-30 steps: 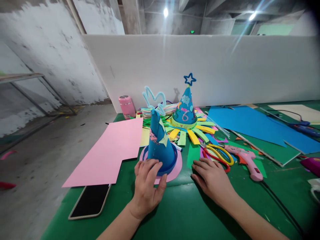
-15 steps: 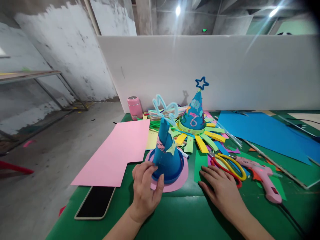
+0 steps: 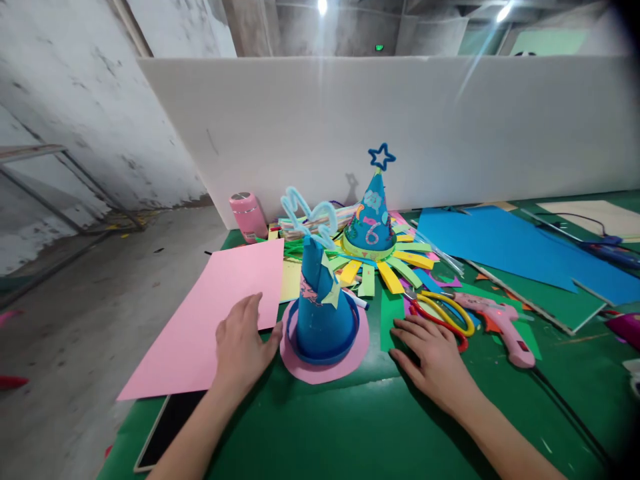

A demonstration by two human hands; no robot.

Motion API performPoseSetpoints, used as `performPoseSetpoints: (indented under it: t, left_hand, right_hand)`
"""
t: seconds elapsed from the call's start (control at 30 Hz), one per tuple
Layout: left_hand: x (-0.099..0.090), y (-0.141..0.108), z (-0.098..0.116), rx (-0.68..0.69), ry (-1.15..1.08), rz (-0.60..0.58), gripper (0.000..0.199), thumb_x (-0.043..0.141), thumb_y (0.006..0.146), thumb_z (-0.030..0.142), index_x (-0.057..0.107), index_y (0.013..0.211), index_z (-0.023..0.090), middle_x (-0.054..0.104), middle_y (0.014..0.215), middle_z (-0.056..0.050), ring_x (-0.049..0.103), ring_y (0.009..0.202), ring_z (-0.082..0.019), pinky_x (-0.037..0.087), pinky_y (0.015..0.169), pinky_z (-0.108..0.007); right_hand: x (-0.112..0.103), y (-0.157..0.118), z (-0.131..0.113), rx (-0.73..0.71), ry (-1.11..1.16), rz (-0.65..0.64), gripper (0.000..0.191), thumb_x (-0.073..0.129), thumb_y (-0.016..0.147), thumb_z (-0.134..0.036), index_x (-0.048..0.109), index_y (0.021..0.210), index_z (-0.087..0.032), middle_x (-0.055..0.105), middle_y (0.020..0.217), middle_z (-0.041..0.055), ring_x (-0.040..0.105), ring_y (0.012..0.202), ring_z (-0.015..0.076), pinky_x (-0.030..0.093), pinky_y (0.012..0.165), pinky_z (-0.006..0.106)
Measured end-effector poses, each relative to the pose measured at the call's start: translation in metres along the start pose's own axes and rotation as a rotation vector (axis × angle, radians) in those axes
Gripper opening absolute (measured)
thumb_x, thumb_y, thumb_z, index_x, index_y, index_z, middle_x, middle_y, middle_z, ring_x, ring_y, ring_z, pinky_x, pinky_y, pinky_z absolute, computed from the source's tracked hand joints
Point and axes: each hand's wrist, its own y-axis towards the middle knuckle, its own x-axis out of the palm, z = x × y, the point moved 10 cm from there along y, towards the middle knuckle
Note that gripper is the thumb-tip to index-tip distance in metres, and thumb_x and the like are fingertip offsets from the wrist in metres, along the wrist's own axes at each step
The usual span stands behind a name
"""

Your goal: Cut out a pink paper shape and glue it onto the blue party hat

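Observation:
A blue paper cone hat (image 3: 320,327) stands on a round pink paper base (image 3: 327,375), with a light blue pipe cleaner shape (image 3: 310,217) at its top. Just left of it, my left hand (image 3: 244,343) hovers by the edge of a pink paper sheet (image 3: 200,333), fingers apart and holding nothing. My right hand (image 3: 433,357) rests on the table, fingers stretched out, beside the red scissors (image 3: 445,327) and the yellow scissors (image 3: 463,310). Right of these lies a pink glue gun (image 3: 505,327).
Behind stands a decorated blue cone hat (image 3: 370,220) with a dark blue star and a fringe of paper strips. A pink bottle (image 3: 249,217), blue sheets (image 3: 500,243) and a phone (image 3: 167,427) partly under the pink sheet lie around. A white board (image 3: 350,127) closes off the back.
My left hand has let go of the cone hat and moved left toward the pink sheet. My right hand stays by the scissors. The camera view has shifted somewhat to the right.

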Motion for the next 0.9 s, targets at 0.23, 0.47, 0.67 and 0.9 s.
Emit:
performPoseSetpoints:
  t: [0.23,0.47,0.67,0.9]
  left_hand:
    - [0.03,0.006,-0.036,-0.043,0.251,-0.23,0.062,0.036,0.074,0.04,0.029,0.126,0.008,0.035,0.13,-0.02,0.031,0.117,-0.033,0.025,0.086,-0.055]
    - [0.006,0.011,-0.028,0.055,0.188,-0.132,0.04,0.032,0.076,0.019,0.048,0.111,0.008,0.052,0.114,-0.016,0.05,0.1,-0.025,0.039,0.081,-0.035]
    - [-0.039,0.017,-0.041,-0.043,0.118,0.104,0.036,0.024,0.081,0.019,0.049,0.106,0.012,0.057,0.105,-0.012,0.053,0.096,-0.023,0.041,0.075,-0.03]
    - [-0.054,0.017,-0.038,-0.07,0.05,0.17,0.031,0.026,0.084,0.025,0.054,0.092,0.016,0.062,0.083,-0.007,0.058,0.071,-0.02,0.042,0.058,-0.027]
  right_hand:
    - [0.0,0.001,0.002,-0.021,0.022,0.014,0.028,0.045,0.078,-0.039,0.057,0.099,-0.026,0.059,0.109,0.0007,0.045,0.106,0.0233,0.03,0.082,0.042]
    - [-0.003,-0.001,0.003,-0.039,0.043,0.051,0.028,0.046,0.077,-0.04,0.059,0.097,-0.025,0.061,0.106,0.0028,0.046,0.104,0.0242,0.029,0.082,0.043]
    - [-0.003,-0.002,0.004,-0.058,0.061,0.073,0.028,0.046,0.077,-0.039,0.059,0.097,-0.024,0.061,0.105,0.0048,0.047,0.102,0.0248,0.029,0.081,0.043]
    - [-0.003,-0.003,0.001,-0.068,0.061,0.059,0.028,0.045,0.078,-0.039,0.058,0.097,-0.024,0.06,0.106,0.0053,0.048,0.101,0.0247,0.03,0.082,0.043]
